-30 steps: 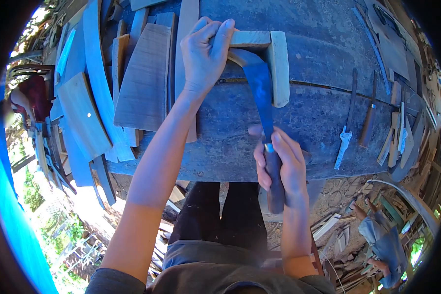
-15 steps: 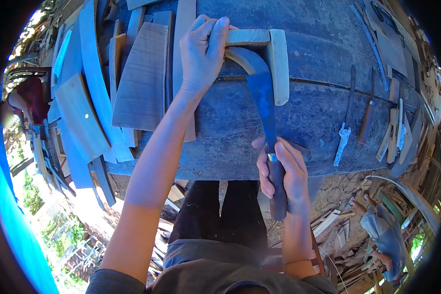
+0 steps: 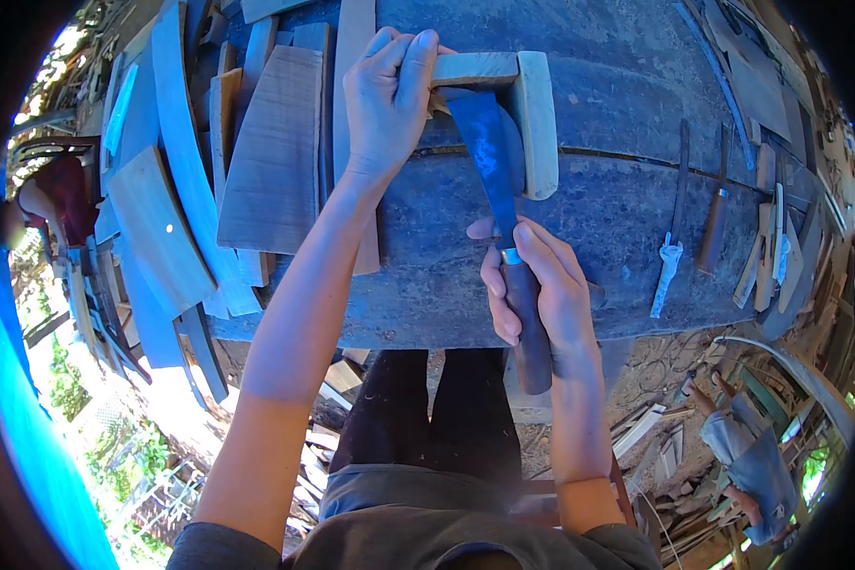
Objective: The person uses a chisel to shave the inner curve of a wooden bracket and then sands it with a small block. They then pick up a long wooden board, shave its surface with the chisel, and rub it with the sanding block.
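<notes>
My left hand (image 3: 386, 109) is wrapped around one end of an angled wooden piece (image 3: 539, 128), which has a straight arm and a pale upright block at its far end. A curved part of the wood lies below that arm, largely covered by the blade. In my right hand (image 3: 556, 285) is a knife (image 3: 487, 157) with a broad dark blade, gripped by its brown wooden handle. The blade points away from me and overlaps the curved part, its tip close to my left fingers. Both hands are over the dark worktable (image 3: 427, 299).
Flat wooden boards (image 3: 274, 142) lie along the table's left side. On the right are a tool with a white-wrapped end (image 3: 670, 261), a wooden-handled tool (image 3: 712, 233) and narrow wood strips (image 3: 755, 256). Another person (image 3: 750, 446) is at lower right, among wood scraps on the ground.
My right hand has pushed the knife forward and slightly left, so the blade now reaches farther along the curved wood. My left hand keeps its grip, shifting only slightly.
</notes>
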### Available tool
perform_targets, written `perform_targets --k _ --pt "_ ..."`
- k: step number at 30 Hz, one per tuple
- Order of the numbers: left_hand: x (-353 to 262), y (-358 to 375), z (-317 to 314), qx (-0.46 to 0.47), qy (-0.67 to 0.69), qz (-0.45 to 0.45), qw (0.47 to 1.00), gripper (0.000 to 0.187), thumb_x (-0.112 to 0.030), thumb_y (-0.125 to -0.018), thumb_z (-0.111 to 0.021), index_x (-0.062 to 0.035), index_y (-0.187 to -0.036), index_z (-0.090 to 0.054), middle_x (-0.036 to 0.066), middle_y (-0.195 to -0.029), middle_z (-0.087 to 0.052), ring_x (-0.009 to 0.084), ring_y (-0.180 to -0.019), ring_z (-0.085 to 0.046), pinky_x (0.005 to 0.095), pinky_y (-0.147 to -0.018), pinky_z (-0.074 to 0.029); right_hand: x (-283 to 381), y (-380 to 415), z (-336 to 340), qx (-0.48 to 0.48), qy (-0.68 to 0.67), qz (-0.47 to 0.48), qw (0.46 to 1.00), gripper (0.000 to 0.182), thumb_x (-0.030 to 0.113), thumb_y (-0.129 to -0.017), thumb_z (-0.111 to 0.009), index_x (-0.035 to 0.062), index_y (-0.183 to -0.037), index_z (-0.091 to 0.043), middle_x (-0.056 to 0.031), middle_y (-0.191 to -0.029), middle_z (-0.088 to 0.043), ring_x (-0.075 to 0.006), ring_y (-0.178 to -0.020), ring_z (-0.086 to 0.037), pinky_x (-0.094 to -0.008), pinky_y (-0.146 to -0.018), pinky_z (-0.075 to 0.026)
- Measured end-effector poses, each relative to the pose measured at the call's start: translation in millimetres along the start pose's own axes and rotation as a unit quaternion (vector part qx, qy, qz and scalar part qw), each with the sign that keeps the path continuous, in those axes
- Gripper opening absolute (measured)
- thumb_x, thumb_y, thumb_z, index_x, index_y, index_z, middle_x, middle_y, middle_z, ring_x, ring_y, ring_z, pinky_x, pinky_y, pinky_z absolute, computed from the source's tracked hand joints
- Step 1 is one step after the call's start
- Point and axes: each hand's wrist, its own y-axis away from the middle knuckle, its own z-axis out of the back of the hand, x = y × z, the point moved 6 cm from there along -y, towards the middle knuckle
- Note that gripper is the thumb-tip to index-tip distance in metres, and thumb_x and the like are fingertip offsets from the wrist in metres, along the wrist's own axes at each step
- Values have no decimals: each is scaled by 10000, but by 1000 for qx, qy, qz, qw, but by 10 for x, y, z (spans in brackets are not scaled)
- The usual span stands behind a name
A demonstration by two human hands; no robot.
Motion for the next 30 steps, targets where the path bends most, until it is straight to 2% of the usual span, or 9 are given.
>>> perform_targets --k 2,4,5,7,9,20,22,25,30 --pt "-23 -26 1 3 6 -1 1000 291 -222 -1010 -561 -29 -892 -743 0 -707 -465 61 -586 -439 243 -527 -373 -37 110 34 6 1 2 1000 402 284 -1063 -391 -66 -1191 -543 -54 -680 -549 -84 -389 -493 -219 -347 -407" --pt "15 9 -16 32 15 66 997 355 -253 -1039 -514 -10 -920 -744 -27 -780 -473 37 -691 -443 216 -646 -383 -48 177 41 11 6 -3 1000 399 283 -1063 -392 -63 -1193 -542 -54 -680 -547 -84 -388 -491 -220 -348 -408" --pt "35 5 -14 30 17 67 997 355 -253 -1039 -514 -10 -920 -744 -27 -780 -473 37 -691 -443 216 -646 -383 -44 197 44 8 6 -6 1000 411 284 -1066 -373 -74 -1192 -530 -61 -684 -538 -90 -384 -488 -227 -339 -406" --pt "12 -19 -18 16 26 26 999 315 -240 -1022 -543 -27 -901 -741 5 -734 -477 68 -589 -464 246 -528 -391 -18 165 30 2 9 -9 1000 423 285 -1069 -354 -84 -1191 -519 -68 -688 -529 -96 -381 -485 -234 -330 -403" --pt "-2 -7 -13 24 37 37 998 329 -249 -1028 -530 -25 -910 -739 5 -744 -478 70 -594 -467 245 -534 -394 14 11 -40 9 -4 -10 1000 398 284 -1061 -394 -62 -1196 -540 -54 -682 -545 -83 -389 -499 -223 -345 -409" --pt "15 -7 -9 54 30 28 998 393 -283 -1055 -464 -26 -933 -735 16 -766 -467 100 -657 -484 253 -600 -404 -35 -11 -72 9 -7 -6 1000 382 275 -1057 -401 -57 -1178 -544 -55 -681 -543 -90 -385 -489 -228 -348 -411" --pt "73 5 -27 54 65 80 993 404 -290 -1058 -456 -28 -932 -736 17 -769 -470 105 -652 -477 252 -602 -403 -47 -2 -68 11 -8 1 1000 379 274 -1057 -400 -56 -1176 -544 -54 -682 -542 -90 -384 -488 -227 -347 -409" --pt "63 -12 -13 51 42 30 997 408 -299 -1057 -457 -24 -933 -733 19 -774 -468 112 -654 -479 258 -605 -406 -65 119 -11 8 -9 -9 1000 381 277 -1058 -399 -54 -1175 -546 -55 -685 -542 -93 -393 -493 -233 -351 -408" --pt "61 5 -11 60 53 36 996 406 -303 -1057 -456 -21 -943 -726 21 -792 -468 113 -663 -488 262 -607 -414 -42 -88 -110 4 4 8 1000 388 286 -1062 -388 -48 -1176 -550 -48 -682 -535 -84 -400 -498 -229 -349 -408"
